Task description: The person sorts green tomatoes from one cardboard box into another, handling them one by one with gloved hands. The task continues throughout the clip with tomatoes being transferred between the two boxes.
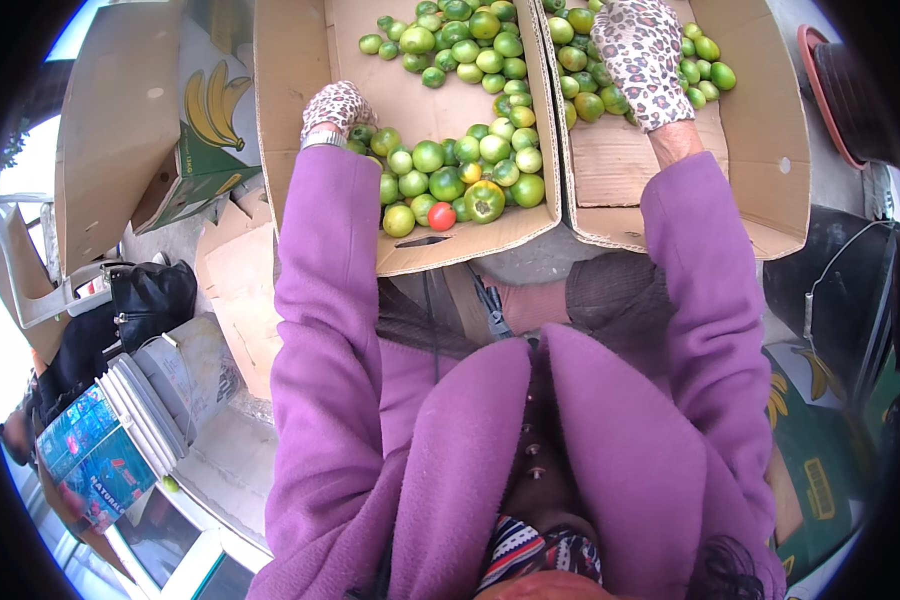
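Note:
My left hand (pixel 339 107), in a leopard-print glove, reaches inside the left cardboard box (pixel 294 52). It rests beside green tomatoes (pixel 427 156) that curve along the box's near and right sides; its fingertips are hidden. Among them lie a red tomato (pixel 442 217) and a large ribbed green tomato (pixel 484 202). Over the right cardboard box (pixel 757 112), my right hand (pixel 641 64) wears a matching glove. Beneath and around that hand are small green tomatoes (pixel 589 106). Its back faces me and hides the fingers, so whether it grips one cannot be told.
A tilted carton with a banana print (pixel 214 105) stands at the left. Below it are a loose cardboard piece (pixel 236 285) and a black bag (pixel 154 300). A round dark container with a reddish rim (pixel 825 97) stands right of the boxes. Another banana-print carton (pixel 810 450) is at lower right.

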{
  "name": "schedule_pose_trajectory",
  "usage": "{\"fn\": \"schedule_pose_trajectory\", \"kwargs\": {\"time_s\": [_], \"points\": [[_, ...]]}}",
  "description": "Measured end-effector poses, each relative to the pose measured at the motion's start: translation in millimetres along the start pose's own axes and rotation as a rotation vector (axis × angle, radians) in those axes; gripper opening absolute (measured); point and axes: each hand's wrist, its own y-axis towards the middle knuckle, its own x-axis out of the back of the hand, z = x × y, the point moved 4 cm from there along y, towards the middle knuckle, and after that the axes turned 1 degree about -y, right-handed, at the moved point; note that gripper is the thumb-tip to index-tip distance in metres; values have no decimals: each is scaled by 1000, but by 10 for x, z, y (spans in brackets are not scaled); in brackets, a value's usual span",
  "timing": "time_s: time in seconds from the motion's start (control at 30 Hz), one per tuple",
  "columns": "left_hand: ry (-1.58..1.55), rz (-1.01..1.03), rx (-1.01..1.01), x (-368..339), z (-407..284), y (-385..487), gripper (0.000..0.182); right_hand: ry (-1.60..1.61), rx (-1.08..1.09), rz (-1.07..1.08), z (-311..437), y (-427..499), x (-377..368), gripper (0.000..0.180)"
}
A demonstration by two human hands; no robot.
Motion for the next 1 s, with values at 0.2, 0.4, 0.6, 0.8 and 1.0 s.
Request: {"fn": "schedule_pose_trajectory", "kwargs": {"time_s": [0.2, 0.4, 0.6, 0.8, 1.0], "points": [[-117, 222, -171, -421, 191, 256, 41, -114, 39, 55, 25, 8, -15, 32], [14, 84, -273, -568, 67, 565, 35, -227, 102, 84, -90, -42, -142, 31], [116, 71, -415, -779, 144, 812, 30, -96, 114, 149, -3, -46, -157, 17], [317, -131, -334, -575, 126, 708, 26, -74, 113, 224, 119, -30, -145, 12], [-1438, -140, 9, -14, 12, 294, 30, 12, 150, 164, 168, -33, -100, 19]]}}
